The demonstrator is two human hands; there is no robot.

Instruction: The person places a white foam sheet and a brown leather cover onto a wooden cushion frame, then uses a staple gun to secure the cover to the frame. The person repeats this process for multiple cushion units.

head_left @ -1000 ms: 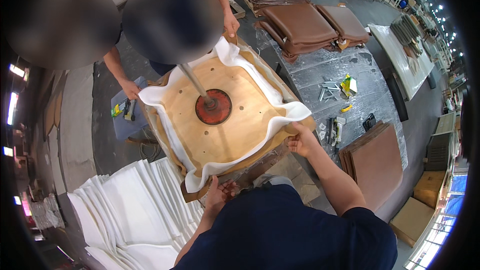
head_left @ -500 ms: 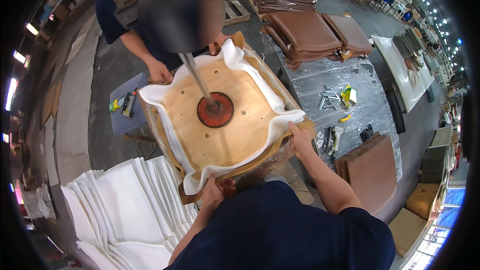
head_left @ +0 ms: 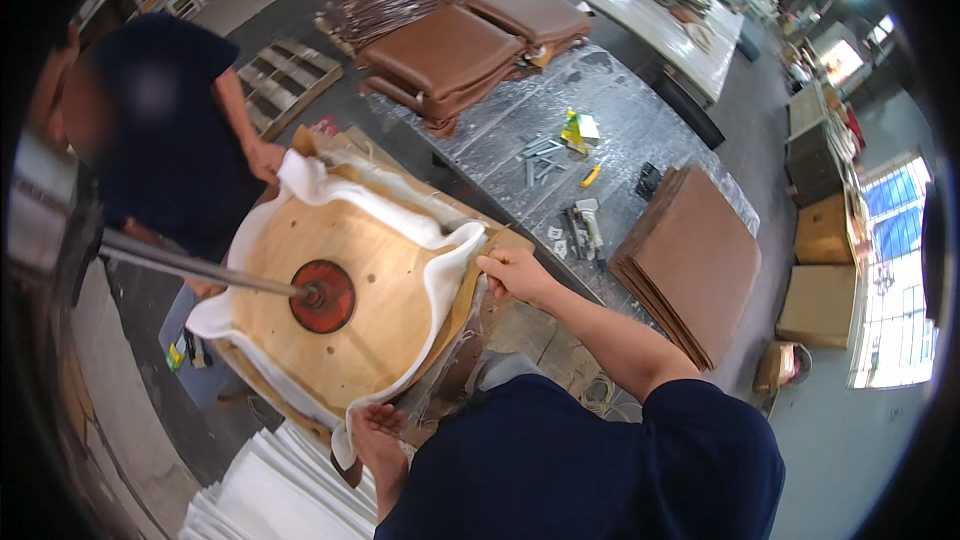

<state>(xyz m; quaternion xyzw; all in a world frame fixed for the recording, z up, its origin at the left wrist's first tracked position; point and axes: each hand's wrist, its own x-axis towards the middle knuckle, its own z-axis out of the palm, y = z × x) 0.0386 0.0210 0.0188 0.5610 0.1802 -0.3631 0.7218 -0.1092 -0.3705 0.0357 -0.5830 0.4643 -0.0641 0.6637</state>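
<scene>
A square wooden board (head_left: 262, 255) with small holes lies on white padding (head_left: 440, 285), whose edges curl up around it. A brown cover (head_left: 468, 290) shows beneath the padding. On the board's middle presses a red round disc (head_left: 338, 312) at the end of a metal rod (head_left: 215, 271). My right hand (head_left: 512, 275) is closed on the cover's edge at the right corner. At the near corner, my left hand (head_left: 378, 440) is beside the padding, its fingers loosely apart. A co-worker's hand (head_left: 264, 162) is at the far corner.
To the right, a plastic-wrapped table (head_left: 500, 125) bears brown cushions (head_left: 440, 50), metal pieces (head_left: 543, 155), a yellow cutter (head_left: 591, 177) and stacked brown sheets (head_left: 690, 260). White padding sheets (head_left: 265, 490) are piled at lower left. A pallet (head_left: 290, 75) lies behind the co-worker.
The view has swung right, shifting the board leftward in the picture. My left hand's fingers have loosened at the near corner; my right hand still grips by the right corner.
</scene>
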